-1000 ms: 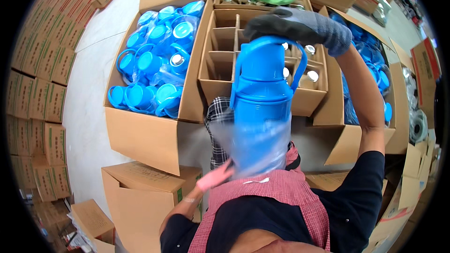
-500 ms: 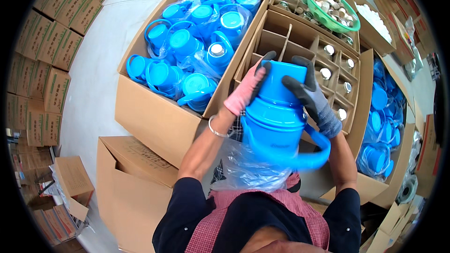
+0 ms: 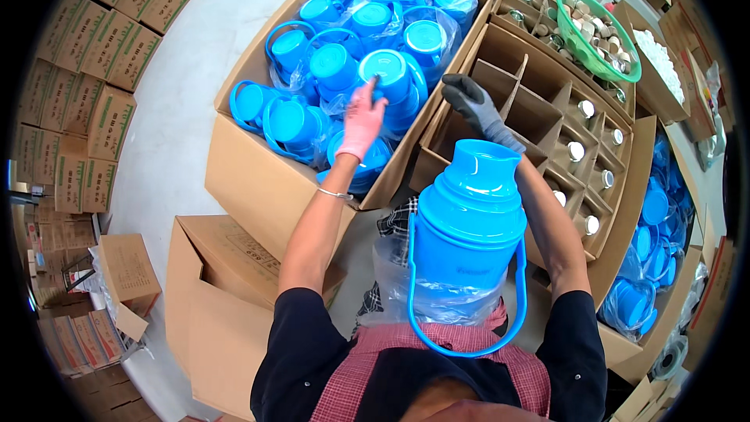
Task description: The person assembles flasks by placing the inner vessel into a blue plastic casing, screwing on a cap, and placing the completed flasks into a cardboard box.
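Note:
A blue thermos jug casing [image 3: 469, 242] stands upright against my apron, its narrow neck up and its handle hanging down in front. Clear plastic film [image 3: 391, 273] wraps its lower part. My left hand [image 3: 363, 121], in a pink glove with dark fingertips, reaches into the left carton. Its outstretched fingers touch the blue cup lid [image 3: 384, 69] on a jug there. My right hand [image 3: 478, 113], in a grey glove with dark fingers, hovers empty beside the divided carton, fingers slightly bent and apart.
The open carton [image 3: 262, 195] on the left holds several bagged blue jugs. At right is a divided carton [image 3: 539, 117] with white-capped bottles. Behind it sits a green basket [image 3: 574, 35] of stoppers. Another carton [image 3: 625, 164] of blue jugs stands far right. Stacked boxes [image 3: 86, 70] line the left.
Both hands have left the casing; the cup lid they held on its top is gone from there. My left hand has moved to the left carton, where a blue lid now covers a formerly white-topped jug.

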Motion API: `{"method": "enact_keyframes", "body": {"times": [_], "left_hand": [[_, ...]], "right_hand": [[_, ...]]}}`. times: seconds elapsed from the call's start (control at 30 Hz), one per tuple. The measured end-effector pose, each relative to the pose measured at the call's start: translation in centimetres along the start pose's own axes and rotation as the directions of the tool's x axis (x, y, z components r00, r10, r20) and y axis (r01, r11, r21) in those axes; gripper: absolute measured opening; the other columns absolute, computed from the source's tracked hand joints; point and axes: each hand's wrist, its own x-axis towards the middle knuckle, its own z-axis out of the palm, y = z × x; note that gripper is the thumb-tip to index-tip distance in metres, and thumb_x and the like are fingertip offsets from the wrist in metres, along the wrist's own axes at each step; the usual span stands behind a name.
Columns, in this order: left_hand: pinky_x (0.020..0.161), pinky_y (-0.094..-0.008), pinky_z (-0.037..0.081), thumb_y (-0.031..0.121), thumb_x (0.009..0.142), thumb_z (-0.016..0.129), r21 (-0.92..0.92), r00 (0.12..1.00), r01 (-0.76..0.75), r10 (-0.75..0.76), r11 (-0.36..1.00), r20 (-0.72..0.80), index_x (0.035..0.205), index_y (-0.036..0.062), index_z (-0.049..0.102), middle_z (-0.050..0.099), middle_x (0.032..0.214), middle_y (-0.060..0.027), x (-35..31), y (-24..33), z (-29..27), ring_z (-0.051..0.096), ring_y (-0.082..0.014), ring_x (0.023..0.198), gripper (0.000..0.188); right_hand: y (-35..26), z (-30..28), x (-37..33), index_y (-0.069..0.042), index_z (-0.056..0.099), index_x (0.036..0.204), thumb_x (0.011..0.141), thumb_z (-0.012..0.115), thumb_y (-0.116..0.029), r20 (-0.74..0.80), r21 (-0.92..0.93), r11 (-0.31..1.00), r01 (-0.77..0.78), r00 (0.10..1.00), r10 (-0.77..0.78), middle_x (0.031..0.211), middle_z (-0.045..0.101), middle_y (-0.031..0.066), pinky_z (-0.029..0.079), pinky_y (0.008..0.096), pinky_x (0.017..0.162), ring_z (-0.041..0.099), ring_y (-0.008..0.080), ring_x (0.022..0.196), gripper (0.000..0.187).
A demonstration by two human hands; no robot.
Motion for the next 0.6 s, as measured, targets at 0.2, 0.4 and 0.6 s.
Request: {"method": "enact_keyframes", "body": {"times": [0.2,0.4,0.6], "left_hand": [[0.096,-0.0416,0.044,0.039,0.088,0.059,0.175,0.963,-0.050,0.001,0.983,0.270,0.124,0.0027,0.056,0.060,0.118,-0.0219,2.4,1.4,-1.2,0.057,-0.0359,0.110,0.051],[0.097,-0.0466,0.040,0.049,0.088,0.055,0.622,0.908,0.388,-0.166,0.680,-0.385,0.128,0.0056,0.052,0.053,0.124,-0.0220,5.0,-13.9,-14.2,0.051,-0.0400,0.112,0.059],[0.108,-0.0457,0.032,0.023,0.101,0.039,0.725,0.993,0.106,-0.107,0.680,-0.045,0.140,0.0078,0.037,0.031,0.145,-0.0272,3.9,-24.1,-14.0,0.036,-0.0461,0.129,0.042]], "right_hand": [[0.4,2.7,2.3,-0.012,0.042,0.138,0.072,0.069,-0.059,0.115,-0.958,0.219,0.187,0.945,-0.306,0.135,0.043,0.0181,0.027,0.0521,0.107,0.032,0.0412,0.131,0.085],[-0.1,10.6,1.2,-0.019,0.029,0.146,0.066,0.073,-0.058,0.878,-0.428,0.154,0.891,0.450,-0.165,0.146,0.033,0.0154,0.019,0.0695,0.104,0.029,0.0345,0.138,0.099],[0.8,10.9,2.7,-0.020,0.027,0.148,0.073,0.062,-0.063,0.505,-0.721,0.303,0.623,0.772,-0.386,0.149,0.029,0.0185,0.016,0.0681,0.105,0.027,0.0405,0.136,0.093]]}}
